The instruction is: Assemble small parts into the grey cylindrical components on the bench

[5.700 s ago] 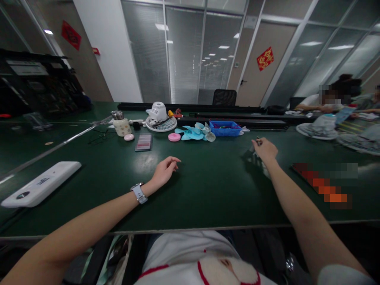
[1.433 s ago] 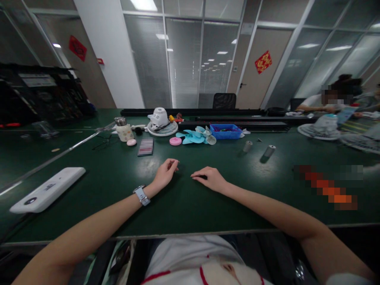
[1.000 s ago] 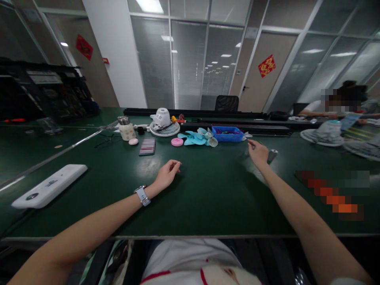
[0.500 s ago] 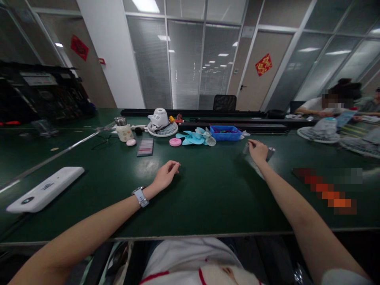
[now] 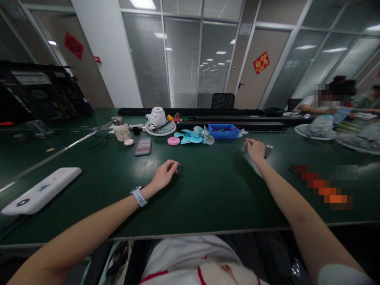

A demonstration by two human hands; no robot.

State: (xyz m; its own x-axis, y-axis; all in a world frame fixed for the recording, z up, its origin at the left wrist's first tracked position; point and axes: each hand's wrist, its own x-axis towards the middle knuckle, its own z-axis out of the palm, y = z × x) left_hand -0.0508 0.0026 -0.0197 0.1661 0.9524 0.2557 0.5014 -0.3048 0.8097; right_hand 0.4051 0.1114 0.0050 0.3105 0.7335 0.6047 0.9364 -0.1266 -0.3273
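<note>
My left hand (image 5: 166, 174) rests on the green tabletop (image 5: 202, 198) with its fingers curled in and the thumb against them. Nothing shows in it. A watch (image 5: 139, 196) is on that wrist. Farther right, my right hand (image 5: 256, 149) is closed over a grey cylindrical object (image 5: 268, 149) lying on the table. Only the object's ends stick out on either side of the fingers, so its exact kind is hidden. Beneath that wrist, a pale, see-through strip (image 5: 257, 169) shows on the table.
Along the back stand a cream bottle (image 5: 121, 131), a white fan (image 5: 158, 120), blue fan blades (image 5: 191, 136), a pink round piece (image 5: 173, 141) and a blue bin (image 5: 224, 132). A white oblong device (image 5: 43, 190) lies left. People sit at the far right near fan parts (image 5: 314, 130).
The whole scene has shifted slightly left as the camera turned a little. Both hands keep nearly the same place and pose on the table.
</note>
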